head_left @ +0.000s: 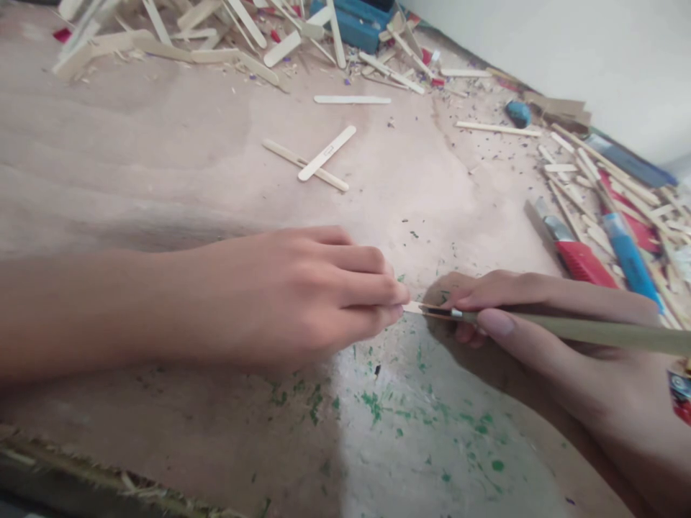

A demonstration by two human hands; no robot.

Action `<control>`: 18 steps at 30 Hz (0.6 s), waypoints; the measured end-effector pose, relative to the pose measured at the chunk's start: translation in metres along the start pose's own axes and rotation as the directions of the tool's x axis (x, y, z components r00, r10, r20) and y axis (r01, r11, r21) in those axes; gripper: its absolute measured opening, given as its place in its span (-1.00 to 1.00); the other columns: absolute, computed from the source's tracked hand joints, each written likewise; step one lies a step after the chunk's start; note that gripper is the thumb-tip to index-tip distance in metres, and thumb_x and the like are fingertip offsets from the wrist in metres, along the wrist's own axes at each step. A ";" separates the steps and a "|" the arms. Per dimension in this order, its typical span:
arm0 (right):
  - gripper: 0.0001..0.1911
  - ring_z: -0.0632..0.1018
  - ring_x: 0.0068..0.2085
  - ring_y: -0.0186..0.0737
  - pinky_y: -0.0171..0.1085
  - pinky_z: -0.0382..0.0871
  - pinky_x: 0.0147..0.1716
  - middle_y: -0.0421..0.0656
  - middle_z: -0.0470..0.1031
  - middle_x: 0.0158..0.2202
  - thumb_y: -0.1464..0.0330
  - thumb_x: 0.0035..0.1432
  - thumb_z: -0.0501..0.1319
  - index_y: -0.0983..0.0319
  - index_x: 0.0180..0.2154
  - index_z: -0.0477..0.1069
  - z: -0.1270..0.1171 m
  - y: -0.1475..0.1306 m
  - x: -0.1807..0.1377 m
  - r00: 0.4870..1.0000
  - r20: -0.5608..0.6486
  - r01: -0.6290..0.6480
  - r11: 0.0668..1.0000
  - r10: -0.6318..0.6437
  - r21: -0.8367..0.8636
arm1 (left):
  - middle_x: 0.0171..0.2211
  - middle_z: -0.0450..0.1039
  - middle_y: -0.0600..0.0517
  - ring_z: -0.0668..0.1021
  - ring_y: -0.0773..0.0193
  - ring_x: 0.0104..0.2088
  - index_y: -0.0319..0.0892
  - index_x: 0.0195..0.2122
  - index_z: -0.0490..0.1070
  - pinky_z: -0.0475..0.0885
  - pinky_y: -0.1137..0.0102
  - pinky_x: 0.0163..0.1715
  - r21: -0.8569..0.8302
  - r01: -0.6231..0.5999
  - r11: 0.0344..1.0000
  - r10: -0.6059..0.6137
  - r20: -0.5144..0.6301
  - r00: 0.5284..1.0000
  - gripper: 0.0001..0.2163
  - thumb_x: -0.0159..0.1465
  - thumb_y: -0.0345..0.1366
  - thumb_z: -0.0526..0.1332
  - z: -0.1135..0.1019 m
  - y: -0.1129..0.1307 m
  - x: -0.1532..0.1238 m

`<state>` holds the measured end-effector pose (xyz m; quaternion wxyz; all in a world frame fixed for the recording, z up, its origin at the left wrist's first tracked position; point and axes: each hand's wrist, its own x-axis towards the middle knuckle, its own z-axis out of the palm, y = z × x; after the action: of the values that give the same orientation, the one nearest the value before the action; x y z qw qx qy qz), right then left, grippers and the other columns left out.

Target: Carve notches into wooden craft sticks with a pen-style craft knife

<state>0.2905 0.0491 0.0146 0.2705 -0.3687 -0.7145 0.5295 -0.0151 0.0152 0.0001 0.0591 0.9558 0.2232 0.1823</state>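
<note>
My left hand [302, 295] rests on the wooden board, fingers pinched together on the end of a small thin wooden stick [414, 308]. My right hand [518, 316] grips a long olive-green paintbrush [583, 329] like a pen. The brush tip with its metal ferrule touches the stick right beside my left fingertips. Most of the stick is hidden between the two hands.
Green paint flecks [372, 403] dot the board near its front edge. Two crossed popsicle sticks [318, 160] lie further back. A pile of sticks [178, 36] and a blue box [356, 21] fill the far edge. A red cutter [572, 252], a blue cutter [629, 259] and scraps lie right.
</note>
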 end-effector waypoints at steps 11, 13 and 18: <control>-0.72 0.80 -0.13 -0.07 -0.10 0.81 -0.07 -0.14 0.83 -0.04 0.42 0.45 0.43 -0.08 0.01 0.82 -0.003 0.001 -0.003 1.000 0.020 0.001 0.999 0.000 -0.049 | 0.19 0.73 -0.08 0.71 0.12 0.19 -0.14 0.14 0.70 0.57 0.26 0.25 -0.016 0.007 1.000 -0.007 -0.006 1.000 -0.68 0.68 -0.45 0.11 0.002 -0.001 0.001; -0.73 0.79 -0.12 -0.09 -0.11 0.80 -0.07 -0.14 0.83 -0.02 0.42 0.46 0.43 -0.08 0.02 0.82 -0.003 0.000 -0.003 1.000 0.024 -0.001 0.998 0.002 -0.056 | 0.21 0.73 -0.03 0.70 0.15 0.21 -0.08 0.16 0.69 0.57 0.26 0.26 -0.003 0.011 1.000 -0.011 0.007 1.000 -0.64 0.70 -0.44 0.06 0.001 0.000 0.000; -0.75 0.78 -0.15 -0.07 -0.07 0.80 -0.07 -0.13 0.82 -0.07 0.41 0.47 0.43 -0.06 0.01 0.82 -0.002 0.000 -0.003 1.000 0.021 0.004 0.998 -0.002 -0.061 | 0.19 0.73 -0.05 0.71 0.13 0.18 -0.12 0.14 0.70 0.58 0.25 0.23 -0.007 0.009 1.000 -0.009 -0.008 1.000 -0.66 0.69 -0.44 0.09 0.001 0.000 0.000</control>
<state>0.2938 0.0483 0.0149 0.2525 -0.3703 -0.7337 0.5107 -0.0148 0.0145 -0.0011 0.0624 0.9538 0.2271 0.1864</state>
